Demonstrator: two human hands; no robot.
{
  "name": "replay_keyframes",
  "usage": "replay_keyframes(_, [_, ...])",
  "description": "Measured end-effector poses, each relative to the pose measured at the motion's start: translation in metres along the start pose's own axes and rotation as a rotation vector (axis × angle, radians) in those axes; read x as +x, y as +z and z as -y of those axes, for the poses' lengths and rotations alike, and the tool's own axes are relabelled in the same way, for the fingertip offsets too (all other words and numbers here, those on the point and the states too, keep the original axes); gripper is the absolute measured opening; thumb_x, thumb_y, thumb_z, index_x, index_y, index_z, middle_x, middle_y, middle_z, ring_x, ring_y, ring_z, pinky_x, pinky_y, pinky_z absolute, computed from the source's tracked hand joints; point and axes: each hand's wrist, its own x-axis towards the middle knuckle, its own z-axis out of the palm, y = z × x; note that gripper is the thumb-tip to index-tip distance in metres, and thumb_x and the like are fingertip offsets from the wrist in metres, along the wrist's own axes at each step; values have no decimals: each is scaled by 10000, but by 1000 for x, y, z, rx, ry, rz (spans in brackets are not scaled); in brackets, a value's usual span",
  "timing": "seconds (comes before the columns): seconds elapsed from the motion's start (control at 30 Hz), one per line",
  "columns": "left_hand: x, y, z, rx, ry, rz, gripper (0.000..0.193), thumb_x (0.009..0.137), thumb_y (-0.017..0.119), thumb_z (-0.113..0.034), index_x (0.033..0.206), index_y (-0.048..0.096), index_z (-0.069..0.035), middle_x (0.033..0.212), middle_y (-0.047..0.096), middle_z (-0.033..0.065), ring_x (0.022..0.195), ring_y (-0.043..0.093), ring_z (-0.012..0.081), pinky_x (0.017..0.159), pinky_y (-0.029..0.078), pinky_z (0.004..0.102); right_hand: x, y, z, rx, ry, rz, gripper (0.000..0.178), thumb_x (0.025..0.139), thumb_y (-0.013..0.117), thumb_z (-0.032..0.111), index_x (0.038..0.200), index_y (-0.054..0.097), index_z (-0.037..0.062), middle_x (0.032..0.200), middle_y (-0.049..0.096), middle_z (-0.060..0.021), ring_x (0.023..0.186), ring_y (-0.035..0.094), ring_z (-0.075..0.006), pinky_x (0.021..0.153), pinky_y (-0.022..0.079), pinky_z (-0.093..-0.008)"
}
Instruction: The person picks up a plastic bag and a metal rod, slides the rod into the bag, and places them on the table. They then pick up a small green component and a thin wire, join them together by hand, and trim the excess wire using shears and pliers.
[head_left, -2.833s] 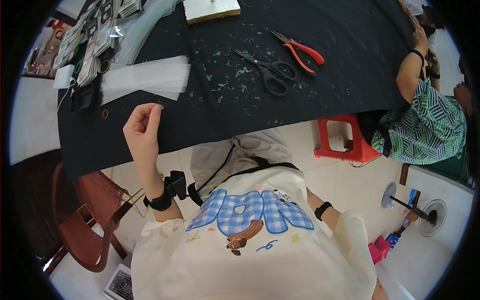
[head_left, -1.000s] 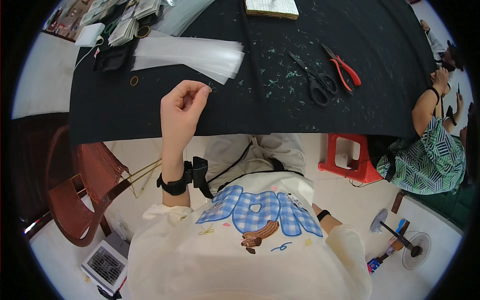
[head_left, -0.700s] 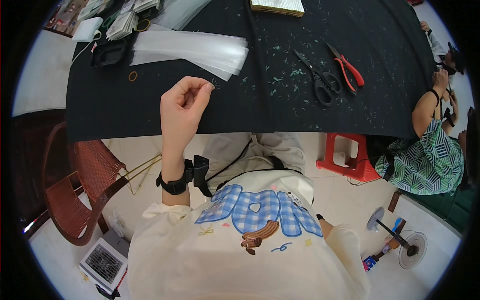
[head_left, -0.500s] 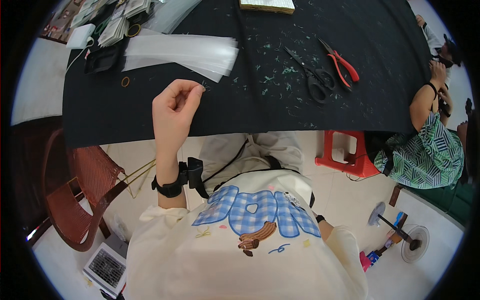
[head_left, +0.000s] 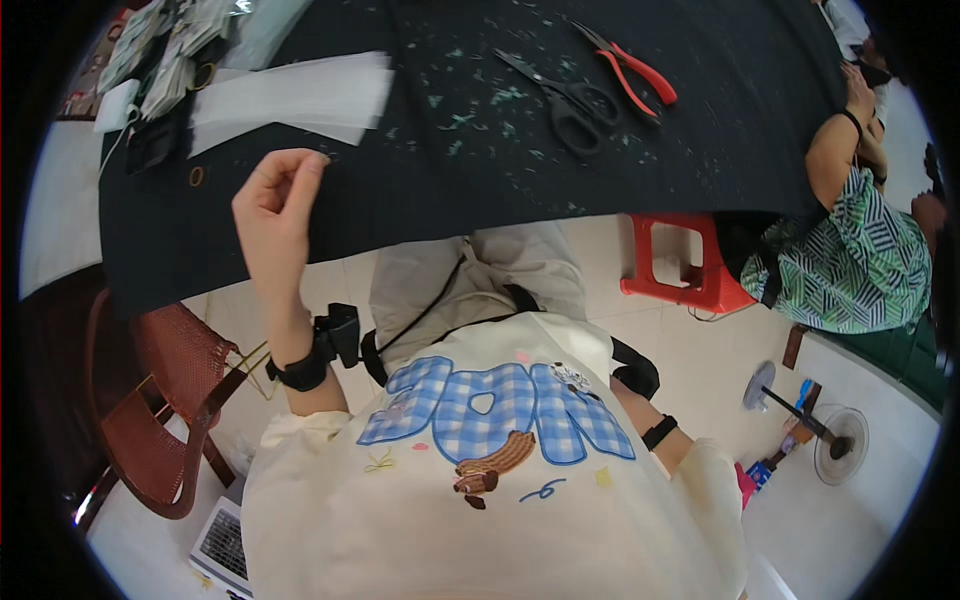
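Observation:
My left hand (head_left: pixel 275 212) is held over the near edge of the black-covered table (head_left: pixel 450 185), thumb and forefinger pressed together. Whatever is in that pinch, if anything, is too small to make out. Just beyond the fingertips lies a fan of clear plastic strips (head_left: pixel 290 98). Black-handled scissors (head_left: pixel 575 112) and red-handled pliers (head_left: pixel 638 78) rest farther right, among scattered green scraps (head_left: pixel 460 122). My right hand is hidden; only its forearm (head_left: pixel 640 415), with a black band, shows beside my shirt.
Bundles of cards or papers (head_left: pixel 185 55), a white box (head_left: pixel 117 105) and a brown ring (head_left: pixel 197 176) occupy the table's left. A red stool (head_left: pixel 675 290) and another person's arm (head_left: pixel 838 150) are at right. A brown woven chair (head_left: pixel 165 380) stands at left.
The view has shifted, so the table things appear farther left and higher. My left hand stays pinched near the strips. More of my right forearm now shows.

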Motion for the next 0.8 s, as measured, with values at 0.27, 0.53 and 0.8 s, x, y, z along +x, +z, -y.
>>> replay_keyframes(0.27, [3,2,7,40,96,-108,130,827,597,-145,889,636,-37,694,533,-82,509,287,-29,443,165,159,6,11,-38,-443,140,425,523,646,523,506,900,642,65,855,618,-170,857,566,-299,809,401,-386])
replay_keyframes(0.53, [5,8,5,69,93,-72,143,830,592,-145,893,637,-24,698,550,-70,483,253,-25,430,147,164,-20,8,-2,-490,224,401,455,571,560,446,766,666,49,734,613,-133,828,558,-263,875,338,-367])
replay_keyframes(0.8, [3,3,6,46,35,-49,155,835,589,-119,883,613,26,835,622,39,763,546,54,700,382,154,-41,-6,31,-601,212,381,433,587,565,435,730,664,38,704,613,-107,822,554,-241,861,330,-359])
